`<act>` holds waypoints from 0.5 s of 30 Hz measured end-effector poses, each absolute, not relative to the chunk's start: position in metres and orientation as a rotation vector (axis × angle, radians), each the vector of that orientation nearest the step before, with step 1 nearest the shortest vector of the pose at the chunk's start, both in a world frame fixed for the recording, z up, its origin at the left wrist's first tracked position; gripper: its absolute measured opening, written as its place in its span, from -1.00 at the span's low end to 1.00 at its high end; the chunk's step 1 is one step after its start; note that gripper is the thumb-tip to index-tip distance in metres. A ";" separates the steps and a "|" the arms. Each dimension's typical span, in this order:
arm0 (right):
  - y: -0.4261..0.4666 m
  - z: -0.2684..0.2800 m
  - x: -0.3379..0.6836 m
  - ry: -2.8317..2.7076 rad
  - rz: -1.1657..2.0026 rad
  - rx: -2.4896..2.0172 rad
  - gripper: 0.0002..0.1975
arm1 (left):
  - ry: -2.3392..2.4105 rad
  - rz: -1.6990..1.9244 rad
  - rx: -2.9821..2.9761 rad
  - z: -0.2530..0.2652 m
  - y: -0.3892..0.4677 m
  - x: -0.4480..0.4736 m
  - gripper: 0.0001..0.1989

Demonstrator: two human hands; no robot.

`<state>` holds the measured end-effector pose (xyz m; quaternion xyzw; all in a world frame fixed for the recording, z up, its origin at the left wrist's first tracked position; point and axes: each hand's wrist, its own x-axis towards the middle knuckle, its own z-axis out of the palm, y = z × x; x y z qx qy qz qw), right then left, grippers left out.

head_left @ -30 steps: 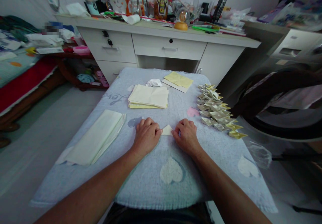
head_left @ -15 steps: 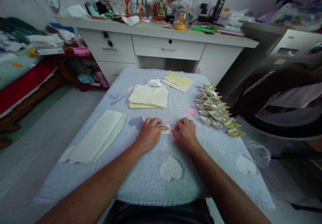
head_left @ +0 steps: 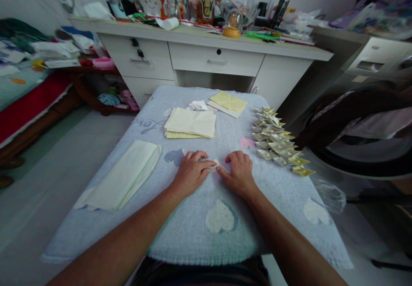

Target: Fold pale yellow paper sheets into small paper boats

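Two bare arms reach forward from the bottom corners. The left arm (head_left: 128, 232) comes in from the left side, and the right arm (head_left: 289, 230) comes in from the right. They lean in toward each other, like the sides of a tent. Both wrists (head_left: 175, 190) are low and almost straight. The left hand (head_left: 190, 172) is palm down. One of its fingers (head_left: 208, 164) sticks out toward the right hand (head_left: 240, 172), and the others bend over. The right hand is palm down too. Its thumb (head_left: 222, 173) points toward the left hand, with a little gap between the thumb and the bent fingers. The two hands are close together, but a small space is between them.
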<state>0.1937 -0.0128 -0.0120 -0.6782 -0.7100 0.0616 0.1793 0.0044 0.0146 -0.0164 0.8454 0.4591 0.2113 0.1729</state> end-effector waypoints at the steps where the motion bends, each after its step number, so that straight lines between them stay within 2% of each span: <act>1: -0.013 -0.012 0.192 -2.007 0.139 -1.925 -0.58 | 1.302 0.599 2.395 -0.016 0.015 0.004 -0.73; 8: -0.013 -0.013 0.184 -2.028 0.033 -1.967 -0.47 | 1.293 0.614 2.389 -0.020 0.017 0.004 -0.73; 15: -0.012 -0.015 0.185 -2.042 0.041 -1.959 -0.38 | 1.266 0.696 2.269 -0.015 0.018 0.001 -0.60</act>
